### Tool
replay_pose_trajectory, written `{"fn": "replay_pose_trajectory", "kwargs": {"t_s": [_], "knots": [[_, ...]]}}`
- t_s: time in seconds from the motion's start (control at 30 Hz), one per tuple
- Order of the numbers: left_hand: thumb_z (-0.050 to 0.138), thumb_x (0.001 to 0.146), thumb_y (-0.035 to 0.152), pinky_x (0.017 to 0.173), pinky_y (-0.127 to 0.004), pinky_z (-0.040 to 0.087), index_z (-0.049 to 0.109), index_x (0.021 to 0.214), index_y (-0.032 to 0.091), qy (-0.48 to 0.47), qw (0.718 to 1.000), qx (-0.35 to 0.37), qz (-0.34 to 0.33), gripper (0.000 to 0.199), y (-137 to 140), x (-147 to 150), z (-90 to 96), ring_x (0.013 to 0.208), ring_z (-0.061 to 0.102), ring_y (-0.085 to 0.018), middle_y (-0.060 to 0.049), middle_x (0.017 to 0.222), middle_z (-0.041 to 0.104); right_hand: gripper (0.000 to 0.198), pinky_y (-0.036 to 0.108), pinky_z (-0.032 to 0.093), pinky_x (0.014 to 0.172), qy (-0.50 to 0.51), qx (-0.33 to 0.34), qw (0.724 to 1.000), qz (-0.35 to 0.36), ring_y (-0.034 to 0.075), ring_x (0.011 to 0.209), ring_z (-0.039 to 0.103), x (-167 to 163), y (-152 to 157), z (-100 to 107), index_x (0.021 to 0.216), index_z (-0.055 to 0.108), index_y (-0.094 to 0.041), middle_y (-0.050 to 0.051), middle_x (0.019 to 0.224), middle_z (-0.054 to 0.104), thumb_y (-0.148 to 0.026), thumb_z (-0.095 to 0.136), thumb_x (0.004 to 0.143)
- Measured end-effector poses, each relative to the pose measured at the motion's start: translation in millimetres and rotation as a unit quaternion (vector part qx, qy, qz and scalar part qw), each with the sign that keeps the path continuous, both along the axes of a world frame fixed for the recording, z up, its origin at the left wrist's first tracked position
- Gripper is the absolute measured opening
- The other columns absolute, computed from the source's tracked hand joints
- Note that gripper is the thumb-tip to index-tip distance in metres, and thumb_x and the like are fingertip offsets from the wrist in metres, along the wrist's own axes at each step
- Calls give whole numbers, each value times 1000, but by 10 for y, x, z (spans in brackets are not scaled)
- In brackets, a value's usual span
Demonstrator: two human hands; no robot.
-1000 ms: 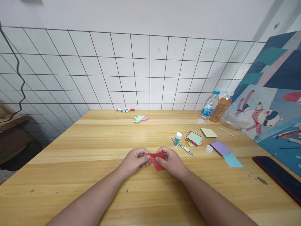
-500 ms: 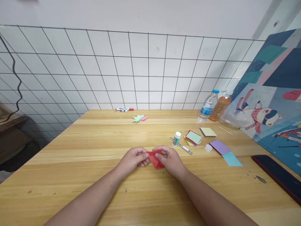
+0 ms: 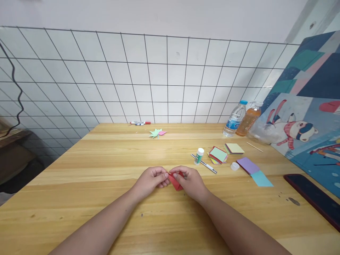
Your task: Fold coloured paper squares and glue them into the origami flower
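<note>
A small folded piece of red paper [image 3: 175,183] is held between my two hands, just above or on the wooden table. My left hand [image 3: 153,177] pinches its left corner between thumb and fingers. Thumb and fingers of my right hand [image 3: 190,180] grip its upper part close to the left fingertips, hiding much of its right side. Beyond the right hand stand a white-capped glue stick [image 3: 199,156] and a silver utility knife [image 3: 208,167] lying aslant beside it.
Stacks of coloured paper [image 3: 218,154] lie at right, with a clear cap [image 3: 234,166] and purple and blue sheets [image 3: 261,179]. A phone [image 3: 313,198] rests at the right edge. Bottles [image 3: 233,120], a folded paper leaf shape [image 3: 156,133] and markers [image 3: 140,123] are at the back.
My right thumb and fingers have shifted left along the red paper, closer to the left fingertips. Less of the paper's top now shows. My left hand has barely moved.
</note>
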State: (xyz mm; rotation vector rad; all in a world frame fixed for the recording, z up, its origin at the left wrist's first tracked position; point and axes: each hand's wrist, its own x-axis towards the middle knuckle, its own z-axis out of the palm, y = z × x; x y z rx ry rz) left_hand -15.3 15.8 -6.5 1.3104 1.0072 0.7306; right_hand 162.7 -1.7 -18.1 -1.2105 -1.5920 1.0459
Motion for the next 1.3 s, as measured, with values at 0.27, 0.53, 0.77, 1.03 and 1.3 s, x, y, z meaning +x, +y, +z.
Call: {"fn": "replay_pose_trajectory", "kwargs": {"t_s": [0.27, 0.53, 0.77, 1.03, 1.3], "knots": [[67, 71, 40, 58, -23, 45, 64, 68, 14, -44, 998, -38, 26, 27, 21, -25, 37, 59, 60, -13, -4, 67, 68, 22, 29, 51, 76, 13, 53, 998, -26, 17, 83, 67, 2, -34, 81, 92, 71, -25, 1, 91, 72, -23, 52, 80], [68, 70, 43, 59, -23, 44, 65, 72, 13, -25, 999, -26, -6, 30, 20, -30, 1, 59, 60, -12, -5, 69, 69, 32, 27, 53, 68, -69, 99, 992, -17, 15, 75, 67, 40, -40, 71, 87, 72, -27, -2, 83, 73, -10, 47, 76], [65, 74, 44, 63, -24, 45, 66, 80, 14, -31, 998, -31, -49, 31, 31, -65, 37, 66, 61, -13, -7, 74, 70, 47, 26, 51, 80, -122, 183, 975, 45, 13, 87, 66, 79, -60, 102, 97, 70, -31, -3, 96, 71, -1, 43, 73], [67, 71, 45, 60, -23, 44, 65, 71, 14, -38, 998, -47, -36, 31, 38, -57, 35, 59, 60, -13, -5, 66, 69, 43, 26, 50, 82, -131, 214, 966, 66, 13, 90, 65, 87, -65, 97, 98, 70, -29, -2, 99, 70, -3, 43, 77], [59, 76, 54, 63, -25, 46, 69, 76, 13, -23, 997, -64, -43, 43, 44, -60, 47, 64, 63, -16, -9, 71, 72, 41, 28, 51, 82, -166, 250, 951, 78, 14, 91, 65, 119, -54, 115, 99, 69, -25, 2, 100, 70, -4, 40, 79]]}}
